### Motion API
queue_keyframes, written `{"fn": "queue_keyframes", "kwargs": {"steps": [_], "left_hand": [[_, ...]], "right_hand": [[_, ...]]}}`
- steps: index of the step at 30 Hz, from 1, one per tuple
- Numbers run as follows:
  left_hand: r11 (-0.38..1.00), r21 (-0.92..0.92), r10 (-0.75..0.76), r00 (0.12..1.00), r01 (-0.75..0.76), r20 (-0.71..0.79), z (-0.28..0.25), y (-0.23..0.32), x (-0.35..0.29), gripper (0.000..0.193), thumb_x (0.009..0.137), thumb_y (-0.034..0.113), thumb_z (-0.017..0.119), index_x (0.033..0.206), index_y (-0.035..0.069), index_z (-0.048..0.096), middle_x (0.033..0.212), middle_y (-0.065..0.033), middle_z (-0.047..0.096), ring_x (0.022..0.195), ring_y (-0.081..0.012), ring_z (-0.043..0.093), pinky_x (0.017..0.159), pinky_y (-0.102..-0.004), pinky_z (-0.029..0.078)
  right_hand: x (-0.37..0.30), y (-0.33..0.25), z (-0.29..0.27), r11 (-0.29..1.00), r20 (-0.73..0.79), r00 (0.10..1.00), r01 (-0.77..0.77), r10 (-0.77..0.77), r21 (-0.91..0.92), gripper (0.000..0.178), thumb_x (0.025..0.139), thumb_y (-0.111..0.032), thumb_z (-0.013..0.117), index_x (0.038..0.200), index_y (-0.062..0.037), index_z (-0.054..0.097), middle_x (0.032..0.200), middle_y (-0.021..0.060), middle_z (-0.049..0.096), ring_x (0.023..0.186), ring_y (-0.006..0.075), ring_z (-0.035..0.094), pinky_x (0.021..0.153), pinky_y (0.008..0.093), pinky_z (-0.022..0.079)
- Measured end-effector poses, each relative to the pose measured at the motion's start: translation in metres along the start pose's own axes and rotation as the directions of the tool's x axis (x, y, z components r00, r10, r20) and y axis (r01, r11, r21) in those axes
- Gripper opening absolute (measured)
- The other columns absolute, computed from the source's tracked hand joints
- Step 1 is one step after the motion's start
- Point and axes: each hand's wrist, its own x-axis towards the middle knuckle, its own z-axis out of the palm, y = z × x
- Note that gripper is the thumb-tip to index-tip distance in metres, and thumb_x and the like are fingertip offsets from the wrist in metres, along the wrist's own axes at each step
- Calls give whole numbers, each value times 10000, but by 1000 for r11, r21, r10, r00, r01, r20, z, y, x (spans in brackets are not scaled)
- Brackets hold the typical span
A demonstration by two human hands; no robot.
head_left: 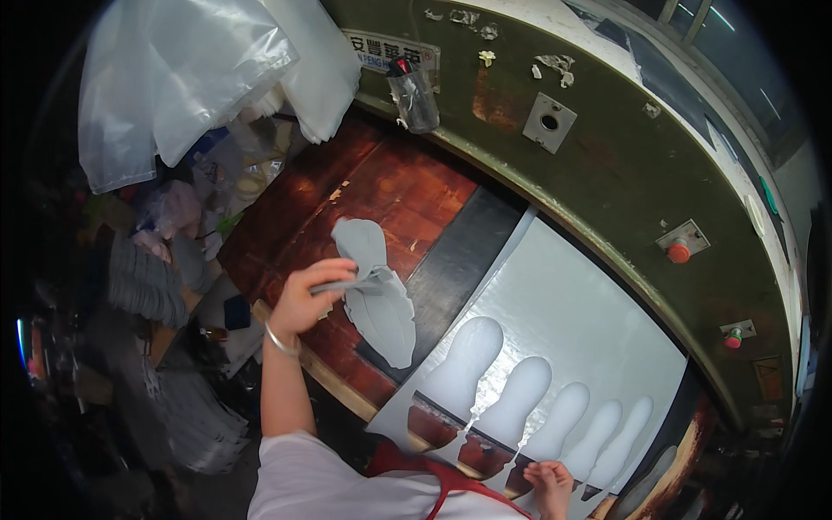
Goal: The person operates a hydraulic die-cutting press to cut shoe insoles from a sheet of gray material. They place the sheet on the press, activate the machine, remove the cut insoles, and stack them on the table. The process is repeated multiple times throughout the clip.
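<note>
Head view: left hand [305, 297], fingers clamped on grey sole [336, 286], loose soles [381, 322] beneath them, apparently stacking, release seemingly next; right hand [551, 487], grip cannot be told, near pale sheet [598, 299].

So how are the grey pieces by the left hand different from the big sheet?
The pieces are small; the sheet is much bigger. The pieces look dull; the sheet shines. The pieces lie loosely bunched; the sheet is spread out. Both are greyish.
</note>
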Motion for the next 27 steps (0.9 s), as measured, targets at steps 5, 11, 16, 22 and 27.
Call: {"fn": "queue_keyframes", "kwargs": {"steps": [5, 11, 16, 22, 27], "left_hand": [[776, -567, -115, 945, 277, 305, -39, -45, 65, 420, 828, 114, 680, 1215, -24, 590, 1133, -123, 631, 1050, -189, 604, 920, -303, 466], [813, -575, 118, 938, 97, 326, -35, -83, 74, 434, 877, 164, 653, 1228, -74, 560, 1225, -175, 590, 1056, -291, 611, 941, -405, 473], [548, -799, 46, 944, 248, 326, -32, -97, 75, 302, 908, 153, 628, 1153, -4, 544, 1175, -166, 603, 1090, -320, 596, 962, -422, 471], [954, 1, -294, 937, 300, -191, -14, -124, 103, 413, 787, 35, 718, 1174, 8, 577, 1096, -86, 616, 1002, -183, 600, 888, -316, 487], [551, 834, 272, 935, 43, -228, 10, -92, 101, 418, 717, 32, 666, 1134, 50, 633, 1151, -130, 590, 1095, -318, 552, 955, -387, 443]], "right_hand": [[4, -2, -6, 999, 55, 998, -31, 29, 28, 204, 916, -107, 623, 1071, 25, 613, 948, 155, 675, 852, 258, 669, 786, 356, 561], [10, 11, -12, 997, 58, 998, 16, -21, 76, 160, 920, -47, 575, 1043, 51, 600, 971, 205, 672, 864, 280, 678, 803, 375, 568], [16, 15, -15, 995, 66, 997, 45, -51, 92, 130, 934, -41, 546, 1007, 53, 599, 910, 205, 681, 813, 278, 688, 765, 389, 589], [15, 12, -16, 995, 67, 997, 35, -41, 89, 130, 936, -38, 539, 1015, 49, 596, 908, 205, 682, 801, 279, 689, 760, 382, 590], [16, 11, -16, 995, 79, 996, 23, -31, 95, 134, 940, -41, 533, 1019, 48, 594, 906, 207, 681, 798, 283, 689, 756, 382, 590]]}}
